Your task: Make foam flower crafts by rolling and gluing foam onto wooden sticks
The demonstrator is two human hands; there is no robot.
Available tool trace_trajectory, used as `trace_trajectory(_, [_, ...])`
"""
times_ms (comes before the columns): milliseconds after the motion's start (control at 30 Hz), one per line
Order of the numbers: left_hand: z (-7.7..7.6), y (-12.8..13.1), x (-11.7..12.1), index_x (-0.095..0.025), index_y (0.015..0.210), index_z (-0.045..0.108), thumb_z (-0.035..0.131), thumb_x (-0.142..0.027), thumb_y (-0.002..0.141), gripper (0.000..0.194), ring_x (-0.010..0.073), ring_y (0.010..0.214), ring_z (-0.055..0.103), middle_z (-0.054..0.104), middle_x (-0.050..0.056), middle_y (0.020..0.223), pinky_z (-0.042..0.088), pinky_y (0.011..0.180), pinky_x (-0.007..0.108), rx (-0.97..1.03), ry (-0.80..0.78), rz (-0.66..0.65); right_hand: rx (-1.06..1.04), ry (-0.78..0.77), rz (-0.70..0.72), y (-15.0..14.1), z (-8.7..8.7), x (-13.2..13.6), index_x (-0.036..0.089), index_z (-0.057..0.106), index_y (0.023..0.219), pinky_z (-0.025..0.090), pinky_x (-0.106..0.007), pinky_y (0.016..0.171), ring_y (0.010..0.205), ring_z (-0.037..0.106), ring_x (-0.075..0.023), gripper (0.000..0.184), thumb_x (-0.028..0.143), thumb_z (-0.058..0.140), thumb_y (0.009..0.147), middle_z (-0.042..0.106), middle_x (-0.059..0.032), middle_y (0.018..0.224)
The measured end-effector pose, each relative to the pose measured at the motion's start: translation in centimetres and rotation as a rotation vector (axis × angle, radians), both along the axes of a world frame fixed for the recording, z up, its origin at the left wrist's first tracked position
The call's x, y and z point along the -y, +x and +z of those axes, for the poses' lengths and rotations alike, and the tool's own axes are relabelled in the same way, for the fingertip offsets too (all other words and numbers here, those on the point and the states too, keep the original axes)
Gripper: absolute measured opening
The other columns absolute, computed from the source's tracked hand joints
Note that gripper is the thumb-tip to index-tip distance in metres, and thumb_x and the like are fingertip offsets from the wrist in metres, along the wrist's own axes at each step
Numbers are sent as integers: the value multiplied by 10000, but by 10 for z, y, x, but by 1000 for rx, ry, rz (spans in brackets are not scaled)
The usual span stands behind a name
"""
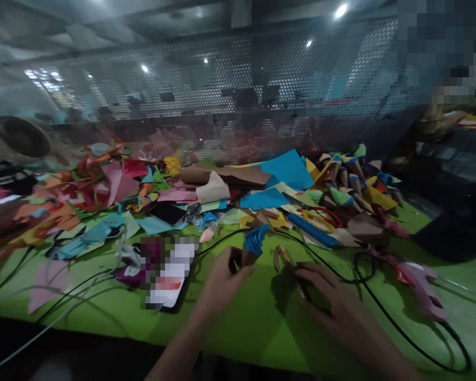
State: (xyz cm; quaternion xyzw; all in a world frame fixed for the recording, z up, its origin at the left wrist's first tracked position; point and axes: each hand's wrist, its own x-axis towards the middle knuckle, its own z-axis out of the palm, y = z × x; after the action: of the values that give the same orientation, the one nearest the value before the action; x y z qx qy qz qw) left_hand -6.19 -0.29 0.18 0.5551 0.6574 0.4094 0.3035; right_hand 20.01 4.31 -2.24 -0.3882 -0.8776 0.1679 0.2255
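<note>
My left hand (227,278) is closed around a small rolled piece of brown paper topped with ruffled blue paper (256,239). To its right, above the green tabletop (246,323), my right hand (327,296) grips a thin, brownish two-pronged piece (286,258) between thumb and fingers. Blur hides whether that piece is a tool or folded paper. Its prongs point away from me, apart from the blue-topped roll. A pink glue gun (424,288) lies right of my right hand, its black cord looping over the table.
Left of my left hand lies a phone with a lit screen (174,275). Behind are a dark phone (167,212), a blue glue gun (99,233), blue paper sheets (289,169), red-and-yellow-handled scissors (321,219) and heaped coloured paper scraps (115,182). Cords cross the left side.
</note>
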Motion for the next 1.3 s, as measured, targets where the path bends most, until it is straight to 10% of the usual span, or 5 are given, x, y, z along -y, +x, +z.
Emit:
trace_trajectory(267, [19,-6,-1,-193,1048,652,648,-455,863,321,318,999,632,701,102,1048,455,835,428,-672,-77,-16,-81,73,35,7,-24,-8,311,645,1232,587,-426,905,1155,658,-284,339,334,582,899,631,-87,1325])
trace_trajectory(433, [47,-44,-17,-174,1085,636,543,-383,943,269,342,1085,613,704,135,1106,436,901,464,-927,-83,216,-82,86,38,9,-26,-9,308,653,1222,592,-439,890,1150,661,-291,330,352,576,904,640,-90,1311])
trace_trajectory(767, [23,-66,-45,-153,981,675,581,-248,897,158,369,1105,599,717,198,1084,394,921,474,-1080,-146,242,-64,-2,42,7,-10,-5,269,664,1208,564,-444,951,1197,635,-287,331,285,587,886,630,-118,1325])
trace_trajectory(1000, [39,-54,-42,-170,992,657,564,-345,913,214,246,983,631,718,90,1010,453,873,343,-364,290,191,-258,119,-22,3,15,-8,312,667,1163,566,-402,913,1125,666,-265,255,336,598,918,684,-65,1228])
trace_trajectory(1300, [23,-8,-47,-161,886,669,642,-435,856,276,190,849,627,709,37,878,464,807,290,326,238,-38,-530,26,40,-75,84,-38,247,688,1099,548,-355,852,942,686,-219,219,334,654,901,719,-60,1077])
